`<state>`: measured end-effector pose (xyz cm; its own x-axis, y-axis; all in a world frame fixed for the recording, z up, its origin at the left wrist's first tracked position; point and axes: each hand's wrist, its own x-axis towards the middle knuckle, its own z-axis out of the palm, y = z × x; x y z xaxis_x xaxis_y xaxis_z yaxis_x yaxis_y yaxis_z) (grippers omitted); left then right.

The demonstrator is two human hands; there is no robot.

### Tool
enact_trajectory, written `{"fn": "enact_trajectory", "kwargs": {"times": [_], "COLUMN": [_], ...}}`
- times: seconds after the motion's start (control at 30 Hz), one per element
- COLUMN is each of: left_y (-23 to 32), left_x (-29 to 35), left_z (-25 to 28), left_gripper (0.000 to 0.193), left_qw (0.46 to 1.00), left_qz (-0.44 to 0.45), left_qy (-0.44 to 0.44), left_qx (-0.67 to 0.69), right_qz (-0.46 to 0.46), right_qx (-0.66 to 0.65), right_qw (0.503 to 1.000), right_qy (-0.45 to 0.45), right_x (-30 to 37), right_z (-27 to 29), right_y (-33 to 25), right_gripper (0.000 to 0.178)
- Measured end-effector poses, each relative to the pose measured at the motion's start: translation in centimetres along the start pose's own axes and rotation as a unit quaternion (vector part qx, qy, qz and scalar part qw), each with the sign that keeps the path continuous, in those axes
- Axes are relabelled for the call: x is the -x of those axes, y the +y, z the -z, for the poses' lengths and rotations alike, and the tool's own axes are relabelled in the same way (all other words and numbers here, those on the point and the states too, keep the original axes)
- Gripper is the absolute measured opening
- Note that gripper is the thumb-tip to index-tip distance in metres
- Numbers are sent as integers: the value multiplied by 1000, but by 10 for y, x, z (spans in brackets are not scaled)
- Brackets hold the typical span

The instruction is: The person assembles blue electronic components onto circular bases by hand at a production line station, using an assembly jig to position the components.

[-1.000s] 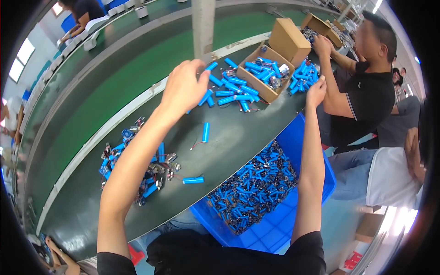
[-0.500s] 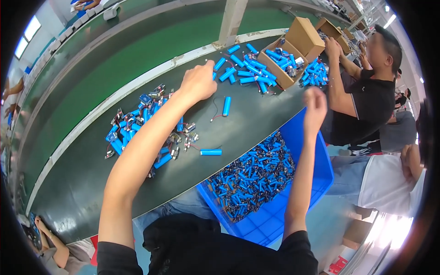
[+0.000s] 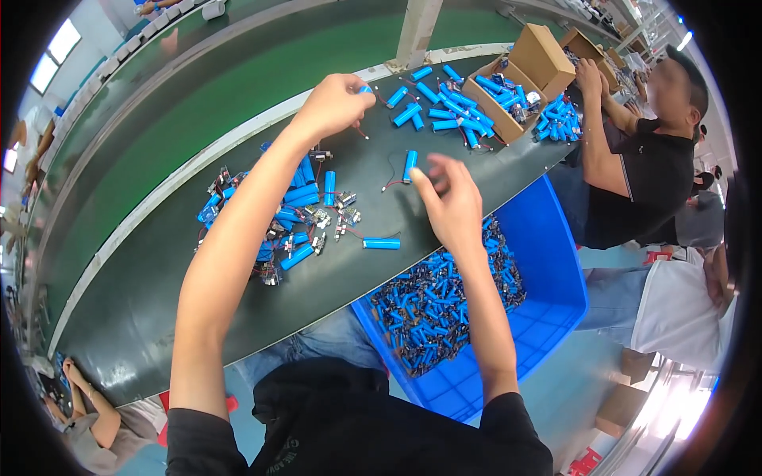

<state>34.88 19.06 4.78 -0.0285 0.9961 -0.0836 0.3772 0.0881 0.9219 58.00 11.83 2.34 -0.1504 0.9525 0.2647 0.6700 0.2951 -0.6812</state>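
My left hand is closed on a blue cylindrical battery; little of it shows past the fingertips, and a thin wire hangs below. Thumb and fingers apart, my right hand hovers beside a single wired battery on the dark belt. Another lone battery lies nearer the belt's front edge. Under my left forearm spreads a pile of blue batteries with small circuit boards, partly hidden by the arm. Beyond my hands lies a looser group of wired batteries.
An open cardboard box of batteries stands at the far right of the belt. Below the edge, a blue crate holds a great many small batteries. A metal post rises behind. A co-worker works on the right.
My left hand has lifted slightly away from the loose batteries, with a battery showing in its fingers. My right hand has come left from above the crate to the lone battery.
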Motion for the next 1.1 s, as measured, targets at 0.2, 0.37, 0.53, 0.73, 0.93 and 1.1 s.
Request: {"fn": "enact_trajectory", "kwargs": {"times": [0.2,0.37,0.53,0.73,0.93,1.1], "left_y": [-11,-1,-6,-9,-17,-7], "left_x": [-16,-41,-57,-58,-50,-53], "left_z": [1,-38,-69,-79,-76,-63], "left_gripper": [32,98,96,63,55,58], "left_qw": [980,981,940,944,942,963], "left_qz": [67,-77,-100,-53,-64,-24], "left_qy": [-25,43,105,13,22,-10], "left_qx": [187,-173,-310,-324,-328,-268], "right_qz": [-7,-140,-70,206,166,140], "right_qx": [19,-238,-65,142,187,190], "right_qw": [999,959,988,959,964,966], "right_qy": [-36,-64,123,135,95,110], "right_x": [-20,-45,-79,-112,-93,-87], "right_z": [-28,-5,13,10,-14,-21], "right_y": [12,29,64,88,64,65], "right_gripper": [48,42,35,40,71,61]}}
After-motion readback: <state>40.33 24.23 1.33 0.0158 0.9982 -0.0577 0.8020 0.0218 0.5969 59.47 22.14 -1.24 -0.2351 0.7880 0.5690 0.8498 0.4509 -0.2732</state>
